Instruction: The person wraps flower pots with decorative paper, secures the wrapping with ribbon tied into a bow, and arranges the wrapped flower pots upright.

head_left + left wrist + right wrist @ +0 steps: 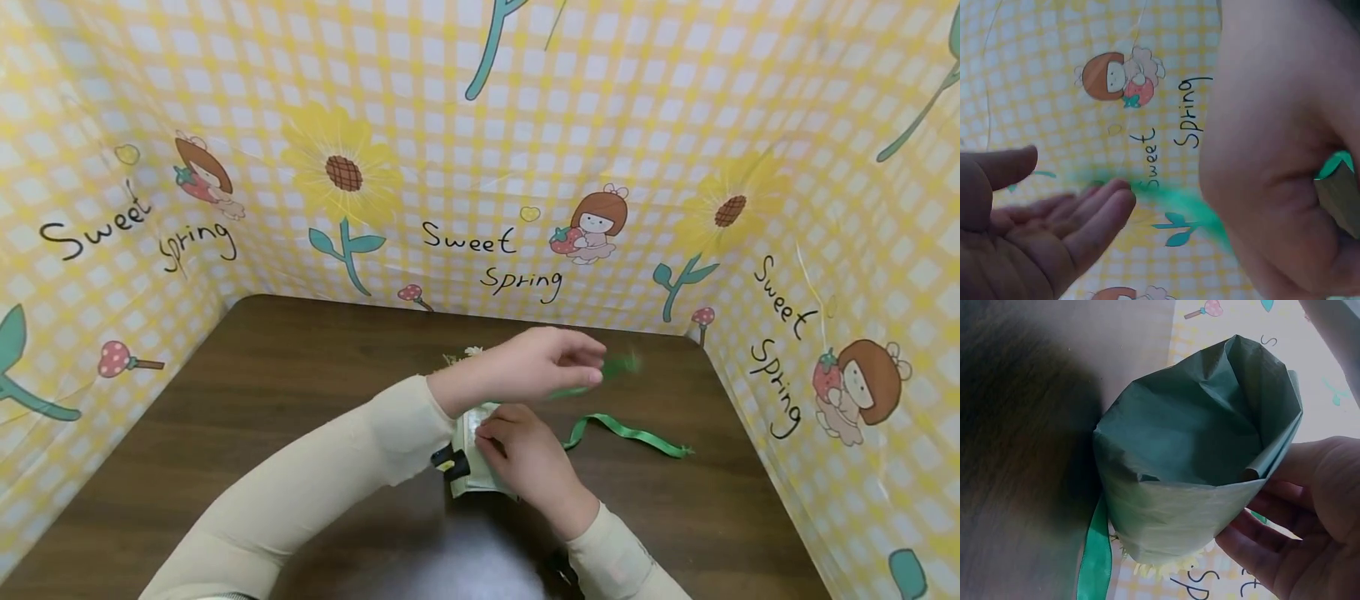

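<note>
A small flower bouquet in pale green wrapping paper point(480, 479) lies before me, its white blossoms point(474, 351) at the far end. My right hand point(528, 454) grips the wrapper near its middle. The right wrist view looks into the paper's wide open end point(1185, 431), with flowers point(1166, 567) peeking out below. Over the bouquet reaches my left hand point(558, 358), fingers loosely extended and thumb apart in the left wrist view. A green ribbon point(630, 432) runs out from the bouquet to the right; another stretch point(1179, 200) is blurred beside the left fingertips.
The dark wooden table point(337, 358) is enclosed by a yellow checked cloth point(465, 167) at the back and both sides. A black wrist camera point(450, 462) on my left forearm overlaps the wrapper in the head view. My left forearm crosses above the bouquet.
</note>
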`<state>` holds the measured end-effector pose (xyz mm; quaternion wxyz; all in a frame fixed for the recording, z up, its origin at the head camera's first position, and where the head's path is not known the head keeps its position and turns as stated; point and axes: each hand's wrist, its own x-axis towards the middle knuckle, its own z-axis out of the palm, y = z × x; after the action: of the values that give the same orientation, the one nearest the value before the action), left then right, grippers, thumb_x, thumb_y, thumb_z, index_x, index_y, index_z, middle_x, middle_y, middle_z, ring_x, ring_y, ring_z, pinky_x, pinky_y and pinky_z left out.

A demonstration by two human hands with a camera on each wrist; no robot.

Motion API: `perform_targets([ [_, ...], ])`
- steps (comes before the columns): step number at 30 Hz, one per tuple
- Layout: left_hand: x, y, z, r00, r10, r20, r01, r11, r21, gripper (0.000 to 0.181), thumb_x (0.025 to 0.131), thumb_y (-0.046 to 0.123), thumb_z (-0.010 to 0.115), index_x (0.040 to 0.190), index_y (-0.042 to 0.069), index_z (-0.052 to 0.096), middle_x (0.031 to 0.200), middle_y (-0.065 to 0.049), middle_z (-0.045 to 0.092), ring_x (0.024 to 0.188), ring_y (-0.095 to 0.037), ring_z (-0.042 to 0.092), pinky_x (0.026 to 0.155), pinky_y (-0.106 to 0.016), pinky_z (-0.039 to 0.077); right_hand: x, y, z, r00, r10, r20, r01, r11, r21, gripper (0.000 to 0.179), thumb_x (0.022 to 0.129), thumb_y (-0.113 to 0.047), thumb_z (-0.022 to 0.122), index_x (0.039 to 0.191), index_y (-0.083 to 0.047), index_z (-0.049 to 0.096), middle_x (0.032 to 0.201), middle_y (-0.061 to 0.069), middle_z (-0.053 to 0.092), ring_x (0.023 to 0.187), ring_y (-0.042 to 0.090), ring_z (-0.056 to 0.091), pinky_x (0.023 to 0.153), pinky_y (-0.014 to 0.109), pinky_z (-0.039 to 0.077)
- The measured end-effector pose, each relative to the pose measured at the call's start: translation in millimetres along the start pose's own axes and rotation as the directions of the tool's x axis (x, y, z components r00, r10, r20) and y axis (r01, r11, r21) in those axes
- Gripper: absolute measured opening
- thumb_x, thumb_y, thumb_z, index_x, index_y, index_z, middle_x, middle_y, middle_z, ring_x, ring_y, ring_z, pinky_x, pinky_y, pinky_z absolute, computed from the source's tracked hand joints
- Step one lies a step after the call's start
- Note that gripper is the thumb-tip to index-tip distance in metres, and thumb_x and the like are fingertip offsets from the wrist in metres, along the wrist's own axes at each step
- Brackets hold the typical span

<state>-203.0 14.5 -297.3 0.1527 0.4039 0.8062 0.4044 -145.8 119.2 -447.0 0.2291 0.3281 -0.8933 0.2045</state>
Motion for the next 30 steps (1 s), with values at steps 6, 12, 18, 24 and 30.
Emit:
perform_targets([
  [6, -29.6, -18.1, 3.2, 0.991, 0.069, -0.118, -0.041, 0.973, 0.227, 0.023, 0.105, 0.015, 0.059, 0.127, 0.014, 0.068, 0.121, 0.001, 0.071, 0.108, -0.01, 0.066, 0.093, -0.028, 0.053, 0.8, -2, -1, 0.999, 0.028, 0.017, -0.028, 1.0, 0.01, 0.003, 0.092, -0.016, 0.077, 0.09, -0.016, 0.078, 0.095, -0.006, 0.069, 0.097, 0.015, 0.063, 0.086, 0.03, 0.055],
  [12, -80.4, -68.0, 25.3, 0.954, -0.035, -0.299, 0.141, 0.929, 0.342, 0.014, 0.097, -0.001, 0.061, 0.101, 0.009, 0.069, 0.098, -0.002, 0.067, 0.088, -0.014, 0.06, 0.078, -0.033, 0.053, 0.9, -1, -3, 0.999, 0.027, 0.045, -0.028, 0.999, 0.037, 0.003, 0.092, -0.016, 0.078, 0.092, -0.014, 0.08, 0.094, -0.006, 0.069, 0.095, 0.013, 0.062, 0.082, 0.025, 0.055],
  [18, -103.5, -103.0, 55.6, 0.949, -0.042, -0.312, 0.155, 0.925, 0.348, 0.015, 0.093, 0.007, 0.072, 0.106, 0.013, 0.069, 0.107, 0.001, 0.069, 0.101, -0.015, 0.062, 0.088, -0.036, 0.054, 4.3, 1, -12, 0.992, 0.067, 0.109, -0.074, 0.995, 0.062, 0.006, 0.092, -0.017, 0.078, 0.096, -0.014, 0.082, 0.098, -0.006, 0.072, 0.098, 0.012, 0.063, 0.084, 0.028, 0.056],
  [24, -112.3, -108.6, 63.6, 0.946, -0.016, -0.322, 0.156, 0.897, 0.414, 0.02, 0.094, 0.015, 0.075, 0.114, 0.016, 0.073, 0.123, 0.001, 0.068, 0.117, -0.018, 0.06, 0.097, -0.038, 0.053, 5.6, 5, -21, 0.97, 0.121, 0.21, -0.162, 0.968, 0.19, 0.008, 0.093, -0.015, 0.077, 0.1, -0.016, 0.081, 0.105, -0.006, 0.074, 0.104, 0.011, 0.067, 0.085, 0.03, 0.057],
  [30, -113.9, -106.6, 65.0, 0.958, -0.008, -0.287, 0.154, 0.859, 0.489, 0.016, 0.096, 0.017, 0.072, 0.111, 0.012, 0.077, 0.117, 0.001, 0.065, 0.112, -0.018, 0.059, 0.093, -0.036, 0.054, 3.9, 20, -25, 0.915, 0.361, 0.183, -0.391, 0.904, 0.172, 0.013, 0.093, -0.013, 0.077, 0.106, -0.013, 0.076, 0.105, -0.001, 0.069, 0.096, 0.018, 0.067, 0.081, 0.036, 0.057],
])
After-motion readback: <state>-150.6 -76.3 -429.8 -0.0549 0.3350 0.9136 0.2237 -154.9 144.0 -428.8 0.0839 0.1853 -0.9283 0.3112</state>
